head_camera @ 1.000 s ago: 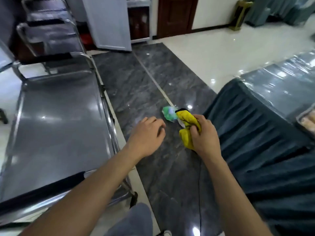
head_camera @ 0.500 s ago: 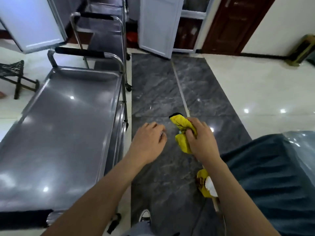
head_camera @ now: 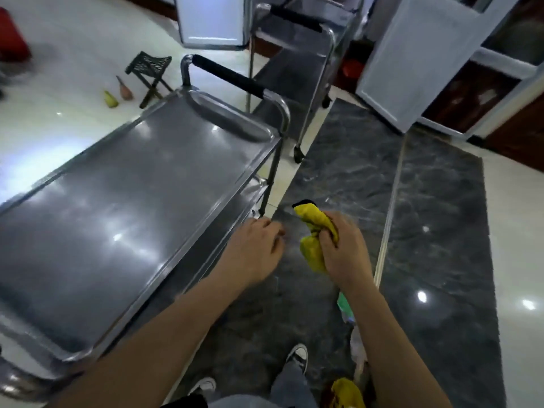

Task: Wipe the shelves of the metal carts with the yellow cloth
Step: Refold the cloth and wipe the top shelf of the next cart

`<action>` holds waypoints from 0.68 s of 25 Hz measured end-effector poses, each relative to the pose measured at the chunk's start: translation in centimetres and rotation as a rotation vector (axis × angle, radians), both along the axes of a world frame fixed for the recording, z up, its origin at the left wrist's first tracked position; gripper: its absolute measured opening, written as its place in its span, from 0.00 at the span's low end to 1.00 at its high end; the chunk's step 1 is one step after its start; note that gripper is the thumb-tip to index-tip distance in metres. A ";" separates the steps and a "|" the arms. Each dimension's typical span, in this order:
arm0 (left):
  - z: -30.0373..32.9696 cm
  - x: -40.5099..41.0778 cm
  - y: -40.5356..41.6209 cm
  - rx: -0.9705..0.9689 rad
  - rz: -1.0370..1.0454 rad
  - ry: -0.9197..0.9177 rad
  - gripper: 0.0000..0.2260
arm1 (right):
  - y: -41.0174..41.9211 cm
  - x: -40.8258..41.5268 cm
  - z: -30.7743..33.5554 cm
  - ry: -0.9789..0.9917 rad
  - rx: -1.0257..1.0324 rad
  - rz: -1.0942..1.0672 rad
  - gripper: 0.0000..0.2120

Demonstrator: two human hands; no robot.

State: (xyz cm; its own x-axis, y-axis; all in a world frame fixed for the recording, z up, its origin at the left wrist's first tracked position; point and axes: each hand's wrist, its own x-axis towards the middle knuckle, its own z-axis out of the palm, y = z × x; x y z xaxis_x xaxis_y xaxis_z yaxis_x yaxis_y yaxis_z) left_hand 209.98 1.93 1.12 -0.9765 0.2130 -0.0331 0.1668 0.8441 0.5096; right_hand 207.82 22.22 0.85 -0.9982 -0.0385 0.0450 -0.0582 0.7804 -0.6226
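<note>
**Cloth in your right hand, cart shelf off to your left**

Your right hand (head_camera: 343, 254) grips the yellow cloth (head_camera: 313, 237), fingers (head_camera: 328, 241) curled tight round its bunched middle; one end pokes up and away from you, the other hangs below your palm. Your left hand (head_camera: 253, 251) is relaxed and holds nothing, and it hovers just beside the near cart's (head_camera: 206, 213) right rim.

The top shelf (head_camera: 123, 207) lies to the left of the cloth, with its long axis running from near you up and away towards the black handle (head_camera: 232, 76). Your left hand is the nearer one to the cart, but the cloth is in the right, so you probably need to carry it leftward across the raised rim, past your left hand, to start wiping.

A second cart (head_camera: 297, 72) stands beyond the first. A lower shelf (head_camera: 253, 189) shows under the rim. Down by your shoes, another yellow object (head_camera: 347, 393) lies on the dark floor (head_camera: 426, 231).
</note>
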 end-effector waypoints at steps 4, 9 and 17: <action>-1.5 -2.6 3.6 0.007 0.228 -0.022 0.12 | 2.0 -8.2 -2.2 -0.041 0.004 0.260 0.18; -3.9 -4.8 4.0 -0.004 0.530 -0.055 0.12 | 0.5 -16.5 -4.6 -0.092 0.043 0.515 0.17; -10.9 -10.6 2.6 0.021 0.737 -0.160 0.12 | -2.9 -25.3 -11.6 -0.241 0.098 0.788 0.18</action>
